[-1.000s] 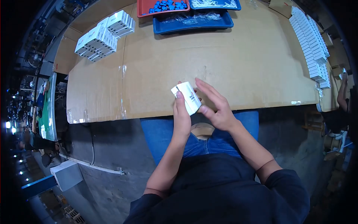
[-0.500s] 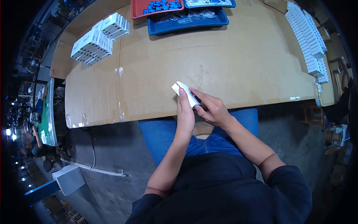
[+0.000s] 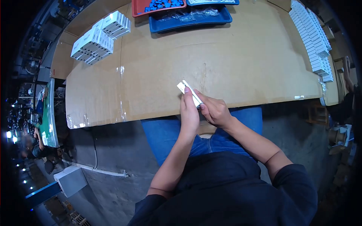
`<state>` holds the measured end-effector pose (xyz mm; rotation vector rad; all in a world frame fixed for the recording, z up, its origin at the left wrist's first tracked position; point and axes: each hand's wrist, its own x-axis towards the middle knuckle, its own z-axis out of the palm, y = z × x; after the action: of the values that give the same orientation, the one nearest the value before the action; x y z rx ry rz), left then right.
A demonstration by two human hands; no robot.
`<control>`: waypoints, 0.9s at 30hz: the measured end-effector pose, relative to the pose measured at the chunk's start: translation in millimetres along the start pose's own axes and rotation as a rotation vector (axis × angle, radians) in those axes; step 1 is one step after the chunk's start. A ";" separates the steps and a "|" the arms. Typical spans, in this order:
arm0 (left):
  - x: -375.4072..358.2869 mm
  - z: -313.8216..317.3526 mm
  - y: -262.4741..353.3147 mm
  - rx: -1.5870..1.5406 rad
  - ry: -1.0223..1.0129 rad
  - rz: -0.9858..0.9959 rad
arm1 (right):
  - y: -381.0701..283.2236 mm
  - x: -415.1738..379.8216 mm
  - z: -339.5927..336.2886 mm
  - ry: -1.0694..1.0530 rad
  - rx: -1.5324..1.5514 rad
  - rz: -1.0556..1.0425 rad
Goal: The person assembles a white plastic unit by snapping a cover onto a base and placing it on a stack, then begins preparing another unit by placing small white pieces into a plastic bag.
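Note:
Both hands hold a small white box (image 3: 181,87) above the near edge of the cardboard-covered table. My left hand (image 3: 189,115) grips it from the left, thumb resting on its upper end. From the right, the fingers and thumb of my right hand (image 3: 215,111) close on its lower end. The box is tilted, its far end pointing up and left. Fingers hide part of it, and the small dark marks on it are too small to read.
Stacked white boxes (image 3: 92,44) stand at the back left, and a long row of white boxes (image 3: 311,39) lines the right edge. At the back are a red tray (image 3: 140,11) of blue parts and a blue tray (image 3: 190,27) with clear plastic bags. Another person (image 3: 39,145) is far left.
The white box has turned in my hands, so a narrower side now faces up. Both hands have shifted very slightly to the right.

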<state>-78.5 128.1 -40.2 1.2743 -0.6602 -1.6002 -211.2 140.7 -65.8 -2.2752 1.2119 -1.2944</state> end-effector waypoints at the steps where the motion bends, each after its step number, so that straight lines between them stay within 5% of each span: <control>1: -0.2 -1.0 -0.2 0.009 0.005 0.005 | -0.2 0.7 2.0 0.014 -0.021 -0.029; 14: 5.2 -6.1 1.0 -0.078 -0.045 -0.035 | -9.1 7.2 -4.9 0.028 0.057 0.065; 17: 0.3 -10.1 25.3 -0.100 -0.094 -0.117 | -18.9 22.2 -26.9 -0.180 0.385 0.470; 20: -1.6 -15.0 31.7 -0.100 -0.167 -0.120 | -8.3 26.5 -17.0 -0.045 0.640 0.597; 22: 1.0 -17.0 29.8 0.040 -0.181 0.215 | -9.8 31.3 -22.6 0.017 0.536 0.572; 24: -2.2 -16.8 33.7 0.017 -0.233 0.220 | -11.7 34.2 -29.1 -0.046 0.680 0.811; 26: -3.5 -15.4 30.2 0.192 -0.314 0.527 | -19.8 41.1 -38.1 -0.082 0.795 0.844; 27: -4.7 -13.4 31.4 0.215 -0.342 0.519 | -24.7 44.2 -41.5 -0.125 0.915 0.880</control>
<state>-55.1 121.7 -15.6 0.8757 -1.2912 -1.3378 -219.8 129.1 -1.9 -0.9755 1.0438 -0.9953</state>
